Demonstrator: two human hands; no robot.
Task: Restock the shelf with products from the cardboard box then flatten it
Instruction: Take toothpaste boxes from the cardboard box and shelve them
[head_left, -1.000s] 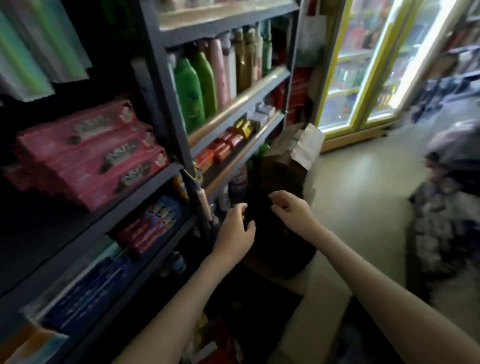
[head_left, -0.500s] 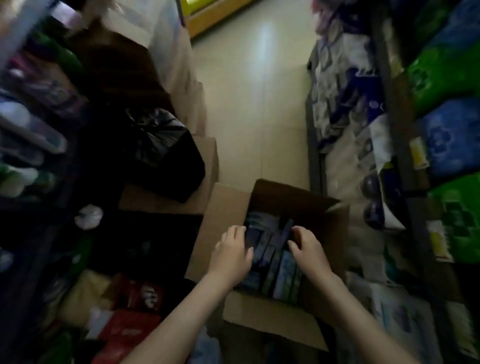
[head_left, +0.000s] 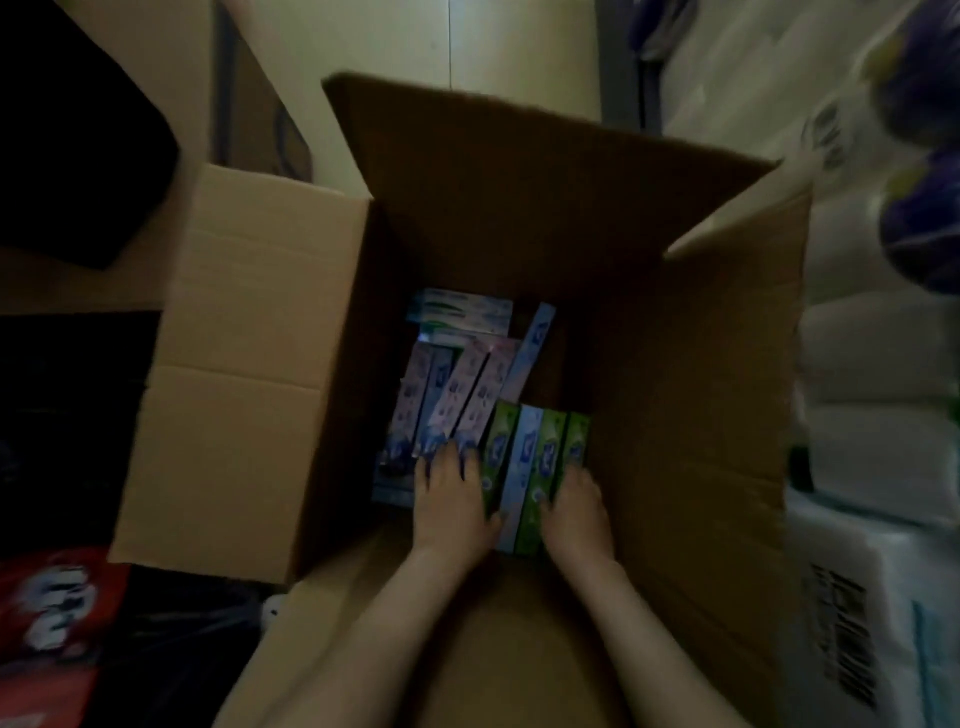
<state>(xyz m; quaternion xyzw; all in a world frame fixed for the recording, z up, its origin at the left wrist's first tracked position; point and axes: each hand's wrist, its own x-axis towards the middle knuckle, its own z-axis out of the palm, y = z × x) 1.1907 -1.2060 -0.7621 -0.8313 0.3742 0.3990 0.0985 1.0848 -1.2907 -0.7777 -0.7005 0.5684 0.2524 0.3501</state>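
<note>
Cardboard box (head_left: 249, 374) open at frame centre, flaps splayed. Both arms reach down inside. Left hand (head_left: 451, 501) and right hand (head_left: 577, 512) flank row of green and blue toothpaste cartons (head_left: 535, 457), fingers pressed on pack ends; firm grasp cannot be told. Pink cartons (head_left: 467, 395) lean beside, upper left.

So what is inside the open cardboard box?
The cardboard box holds long cartons: pinkish ones, green ones, pale ones. The left hand and right hand cover their near ends; lower layers are hidden.
</note>
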